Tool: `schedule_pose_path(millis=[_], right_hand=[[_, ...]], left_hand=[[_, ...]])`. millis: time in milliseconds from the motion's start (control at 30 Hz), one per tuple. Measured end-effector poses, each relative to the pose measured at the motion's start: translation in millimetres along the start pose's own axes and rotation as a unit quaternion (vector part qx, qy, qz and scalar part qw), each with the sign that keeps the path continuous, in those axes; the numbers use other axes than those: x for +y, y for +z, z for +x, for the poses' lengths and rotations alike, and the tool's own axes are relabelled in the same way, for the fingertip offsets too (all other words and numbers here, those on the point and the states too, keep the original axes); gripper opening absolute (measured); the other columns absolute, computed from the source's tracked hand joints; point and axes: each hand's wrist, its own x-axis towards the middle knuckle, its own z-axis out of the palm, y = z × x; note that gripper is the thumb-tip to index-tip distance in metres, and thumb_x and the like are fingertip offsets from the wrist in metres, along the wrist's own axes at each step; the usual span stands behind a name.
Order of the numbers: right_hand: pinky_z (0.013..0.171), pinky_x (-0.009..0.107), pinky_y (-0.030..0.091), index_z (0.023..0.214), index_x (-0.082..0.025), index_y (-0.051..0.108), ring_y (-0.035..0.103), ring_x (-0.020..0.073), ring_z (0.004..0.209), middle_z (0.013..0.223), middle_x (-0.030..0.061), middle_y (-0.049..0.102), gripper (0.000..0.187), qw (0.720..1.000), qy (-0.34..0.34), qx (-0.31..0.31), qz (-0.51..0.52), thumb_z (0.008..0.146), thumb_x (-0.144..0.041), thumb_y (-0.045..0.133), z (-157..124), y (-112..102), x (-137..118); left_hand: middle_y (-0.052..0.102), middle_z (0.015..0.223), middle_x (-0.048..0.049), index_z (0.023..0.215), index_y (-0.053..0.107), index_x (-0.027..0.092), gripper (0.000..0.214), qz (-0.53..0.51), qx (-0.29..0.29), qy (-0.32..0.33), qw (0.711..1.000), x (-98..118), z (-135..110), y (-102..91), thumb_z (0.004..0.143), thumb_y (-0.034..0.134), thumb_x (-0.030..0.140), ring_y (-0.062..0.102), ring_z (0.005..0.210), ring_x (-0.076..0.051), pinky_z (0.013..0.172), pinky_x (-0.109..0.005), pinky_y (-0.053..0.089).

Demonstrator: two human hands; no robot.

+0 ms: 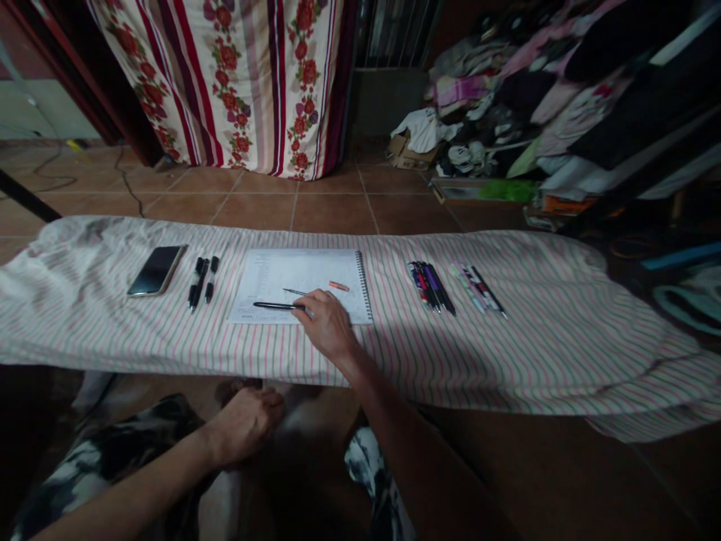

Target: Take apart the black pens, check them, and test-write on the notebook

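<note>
My right hand [327, 323] rests over a spiral notebook [264, 274], its fingers pinched on one end of a black pen [273, 306] that lies almost level, pointing left. Just behind it a thin dark stick, perhaps a refill [294, 291], runs partly under the fingers. A small orange piece [339, 285], too small to name, is on the page near the spiral binding. Below the table edge, my left hand [248, 422] is loosely curled in front of my knee, with nothing visible in it.
Left of the notebook lie several black pens [197, 284] and a phone [158, 270]. To the right are a group of dark pens [432, 287] and a group of lighter ones [476, 288]. A striped cloth [507, 361] covers the table. Heaped clothes [507, 98] stand behind, right.
</note>
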Motion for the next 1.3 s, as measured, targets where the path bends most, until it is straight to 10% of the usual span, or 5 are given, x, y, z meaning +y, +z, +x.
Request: schedule_pose_path(millis=[167, 567, 767, 1300], right_hand=[[0.082, 0.03, 0.041, 0.089, -0.019, 0.069, 0.055, 0.0178, 0.086, 0.089, 0.0046, 0.065, 0.012, 1.0, -0.007, 0.003, -0.009, 0.081, -0.023, 0.06, 3, 1, 2], [0.083, 0.031, 0.042, 0.115, -0.018, 0.058, 0.057, 0.0175, 0.086, 0.096, 0.0044, 0.066, 0.037, 0.997, -0.042, 0.012, 0.063, 0.078, -0.024, 0.064, 17, 11, 14], [0.082, 0.033, 0.04, 0.093, -0.02, 0.069, 0.055, 0.0203, 0.086, 0.087, 0.0057, 0.065, 0.015, 0.996, 0.047, 0.047, -0.06, 0.081, -0.021, 0.06, 19, 7, 25], [0.086, 0.035, 0.032, 0.08, -0.021, 0.064, 0.052, 0.0209, 0.085, 0.08, 0.0055, 0.061, 0.009, 0.985, 0.055, 0.021, -0.164, 0.084, -0.022, 0.056, 24, 24, 23]], left_hand=[[0.058, 0.109, -0.0127, 0.12, 0.05, 0.019, 0.034, 0.113, 0.4, -0.065, 0.907, -5, 38, -65.4, 0.087, 0.044, 0.016, 0.051, 0.104, -0.024, 0.084, -0.038, 0.045], [0.062, 0.092, -0.0096, 0.104, 0.063, 0.016, 0.026, 0.079, 0.372, -0.182, 0.907, -61, 52, -59.2, 0.084, 0.045, 0.018, 0.058, 0.084, -0.022, 0.073, -0.034, 0.049], [0.062, 0.095, -0.0073, 0.1, 0.064, 0.017, 0.028, -0.073, 0.384, -0.284, 0.875, -74, 55, -58.2, 0.086, 0.044, 0.031, 0.061, 0.084, -0.02, 0.072, -0.031, 0.05], [0.061, 0.094, -0.0072, 0.108, 0.063, 0.018, 0.031, -0.084, 0.397, -0.245, 0.881, -82, 67, -61.3, 0.088, 0.043, 0.028, 0.059, 0.087, -0.02, 0.074, -0.03, 0.048]])
